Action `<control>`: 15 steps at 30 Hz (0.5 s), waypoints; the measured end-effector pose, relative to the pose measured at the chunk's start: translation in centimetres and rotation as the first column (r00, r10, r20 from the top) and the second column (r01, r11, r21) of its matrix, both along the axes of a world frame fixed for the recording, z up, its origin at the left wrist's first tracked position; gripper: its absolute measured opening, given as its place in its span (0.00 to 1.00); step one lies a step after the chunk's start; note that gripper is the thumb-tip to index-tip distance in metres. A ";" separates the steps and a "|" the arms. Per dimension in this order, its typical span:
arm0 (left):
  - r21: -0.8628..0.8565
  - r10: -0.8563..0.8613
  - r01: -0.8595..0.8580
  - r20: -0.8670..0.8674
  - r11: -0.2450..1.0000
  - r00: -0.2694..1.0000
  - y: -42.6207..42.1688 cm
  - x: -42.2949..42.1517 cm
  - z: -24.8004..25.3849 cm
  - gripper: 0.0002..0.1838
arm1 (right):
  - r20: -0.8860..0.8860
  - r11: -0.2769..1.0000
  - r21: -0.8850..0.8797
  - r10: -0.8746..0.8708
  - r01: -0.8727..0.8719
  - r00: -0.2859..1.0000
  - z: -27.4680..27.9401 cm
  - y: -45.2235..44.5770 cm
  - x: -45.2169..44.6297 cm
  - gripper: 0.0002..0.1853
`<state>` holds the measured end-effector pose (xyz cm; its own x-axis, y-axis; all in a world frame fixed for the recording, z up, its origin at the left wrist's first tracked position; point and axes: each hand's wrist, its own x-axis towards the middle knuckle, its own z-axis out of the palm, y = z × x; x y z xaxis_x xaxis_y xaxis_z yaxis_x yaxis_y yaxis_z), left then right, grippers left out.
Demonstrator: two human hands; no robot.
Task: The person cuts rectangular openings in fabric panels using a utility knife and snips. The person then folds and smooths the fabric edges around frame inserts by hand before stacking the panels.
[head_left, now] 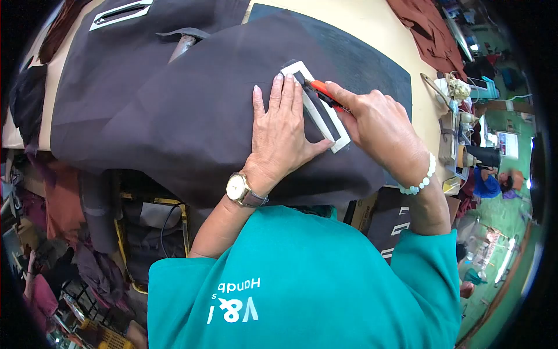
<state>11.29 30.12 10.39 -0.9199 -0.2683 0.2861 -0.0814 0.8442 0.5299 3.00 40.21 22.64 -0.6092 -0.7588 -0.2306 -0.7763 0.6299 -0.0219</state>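
Observation:
Brown fabric or leather (192, 110), I cannot tell which, lies over the table. A white rectangular frame (342, 141) with a dark slot in its middle sits on it. My left hand (281, 128) is pressed flat, fingers stretched along the frame's left side, the thumb at its lower end. In my right hand (381, 119) is a box cutter (321, 88) with an orange and black body. Its front end rests at the upper part of the frame, close to my left fingertips; the blade tip is too small to make out.
A dark cutting mat (372, 64) shows under the material. A hammer (184, 43) and a second white frame (119, 14) lie at the upper left. Reddish-brown material (427, 35) is at the upper right, near several small items on the right edge. People are visible beyond.

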 end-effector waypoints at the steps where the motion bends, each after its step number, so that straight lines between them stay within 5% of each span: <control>1: 0.000 -0.001 0.001 -0.004 1.000 1.000 0.0 0.0 0.0 0.54 | -0.010 1.000 -0.005 0.004 -0.004 1.000 -0.1 0.2 0.1 0.22; 12: -0.035 -0.008 0.009 0.014 0.999 1.000 0.0 -0.1 -0.2 0.56 | -0.115 0.996 -0.010 0.084 -0.086 0.990 -1.0 3.1 1.4 0.27; 15: -0.035 -0.006 0.006 0.015 0.999 1.000 0.0 -0.1 -0.2 0.56 | -0.032 0.999 0.037 -0.008 0.009 0.999 -0.6 4.3 2.1 0.26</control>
<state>11.19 30.14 10.20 -0.9258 -0.2526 0.2814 -0.0840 0.8629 0.4984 5.12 44.47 22.07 -0.6229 -0.7451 -0.2386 -0.7711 0.6362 0.0264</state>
